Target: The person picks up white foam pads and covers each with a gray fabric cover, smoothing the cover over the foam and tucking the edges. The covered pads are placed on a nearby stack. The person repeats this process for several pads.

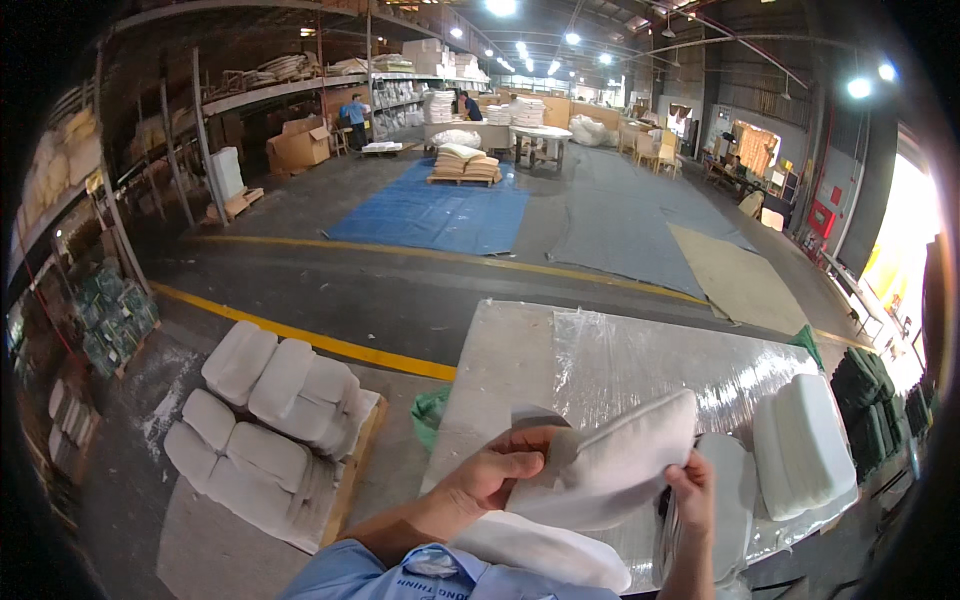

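Note:
In front of me, over the worktable, I hold up a white cushion pad with rounded corners, tilted upward to the right. My left hand is closed on its left end, where a thin greyish flap sticks out; I cannot tell whether it belongs to the pad. The fingers of my right hand pinch the lower right edge. Another white pad lies close to my body, under the held one. Right of my right hand lie a stack of flat pads and a leaning row of white pads.
Clear plastic film covers much of the table. Stacked white cushions fill a pallet to the left. Dark green bundles stand at the right. Beyond a yellow floor line lie a blue tarp and loaded shelves; people work far off.

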A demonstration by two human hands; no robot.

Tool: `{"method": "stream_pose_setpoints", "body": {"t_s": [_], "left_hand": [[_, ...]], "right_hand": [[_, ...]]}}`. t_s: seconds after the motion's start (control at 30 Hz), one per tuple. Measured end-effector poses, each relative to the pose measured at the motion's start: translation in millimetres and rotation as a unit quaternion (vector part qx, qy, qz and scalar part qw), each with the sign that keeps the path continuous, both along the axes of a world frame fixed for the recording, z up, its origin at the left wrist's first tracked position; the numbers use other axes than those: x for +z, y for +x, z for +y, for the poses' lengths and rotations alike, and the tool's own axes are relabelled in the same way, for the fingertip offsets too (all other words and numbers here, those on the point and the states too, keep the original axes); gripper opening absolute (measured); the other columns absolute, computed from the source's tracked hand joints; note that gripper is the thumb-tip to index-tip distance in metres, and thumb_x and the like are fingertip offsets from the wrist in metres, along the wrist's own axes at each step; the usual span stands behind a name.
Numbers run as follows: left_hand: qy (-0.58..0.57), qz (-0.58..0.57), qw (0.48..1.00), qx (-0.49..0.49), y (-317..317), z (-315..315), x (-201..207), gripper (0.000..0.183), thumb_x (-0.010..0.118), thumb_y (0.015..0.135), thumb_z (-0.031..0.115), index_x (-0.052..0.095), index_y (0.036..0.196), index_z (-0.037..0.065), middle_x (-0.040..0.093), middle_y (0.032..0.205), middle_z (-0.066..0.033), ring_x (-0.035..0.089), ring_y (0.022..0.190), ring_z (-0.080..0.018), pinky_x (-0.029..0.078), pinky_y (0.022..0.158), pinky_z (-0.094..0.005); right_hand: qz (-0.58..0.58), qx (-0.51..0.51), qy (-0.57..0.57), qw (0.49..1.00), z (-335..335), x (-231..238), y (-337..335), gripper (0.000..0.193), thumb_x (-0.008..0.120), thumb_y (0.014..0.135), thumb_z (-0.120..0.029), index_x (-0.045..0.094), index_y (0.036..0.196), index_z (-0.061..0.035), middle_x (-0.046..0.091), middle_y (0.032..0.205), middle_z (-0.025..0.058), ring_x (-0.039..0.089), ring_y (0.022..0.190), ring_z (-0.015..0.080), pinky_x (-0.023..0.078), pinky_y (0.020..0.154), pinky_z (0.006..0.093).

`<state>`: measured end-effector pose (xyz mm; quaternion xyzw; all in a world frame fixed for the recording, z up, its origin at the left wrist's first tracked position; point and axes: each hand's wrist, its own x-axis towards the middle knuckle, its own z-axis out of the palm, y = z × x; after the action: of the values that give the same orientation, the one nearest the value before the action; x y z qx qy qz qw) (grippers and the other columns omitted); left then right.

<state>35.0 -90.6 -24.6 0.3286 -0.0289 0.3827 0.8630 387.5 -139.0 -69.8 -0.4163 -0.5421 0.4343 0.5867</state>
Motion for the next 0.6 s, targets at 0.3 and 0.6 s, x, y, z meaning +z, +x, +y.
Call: {"method": "stream_pose_setpoints", "body": {"t_s": [0.3,0.6], "left_hand": [[-0.235,0.021,0.972,-0.018,-0.9,-24.2,-69.0,0.038,0.056,0.110,0.021,0.057,0.143,0.003,0.068,0.133,-0.0115,0.066,0.123,-0.0236,0.053,0.109,-0.0410],[0.558,0.673,0.484,0.035,-67.8,-84.8,-154.0,0.048,0.053,0.105,0.035,0.054,0.150,0.020,0.061,0.147,-0.0132,0.054,0.139,-0.0372,0.039,0.117,-0.0602]], "right_hand": [[-0.516,-0.038,0.041,0.855,-99.7,209.6,-24.2,0.019,0.087,0.075,-0.007,0.074,0.086,0.0014,0.065,0.071,0.0126,0.066,0.063,0.0239,0.046,0.056,0.0338],[-0.517,0.057,0.012,0.854,-59.2,217.8,-40.5,0.021,0.080,0.074,0.005,0.077,0.093,0.0003,0.073,0.076,0.0109,0.071,0.065,0.0223,0.052,0.060,0.0325]]}}
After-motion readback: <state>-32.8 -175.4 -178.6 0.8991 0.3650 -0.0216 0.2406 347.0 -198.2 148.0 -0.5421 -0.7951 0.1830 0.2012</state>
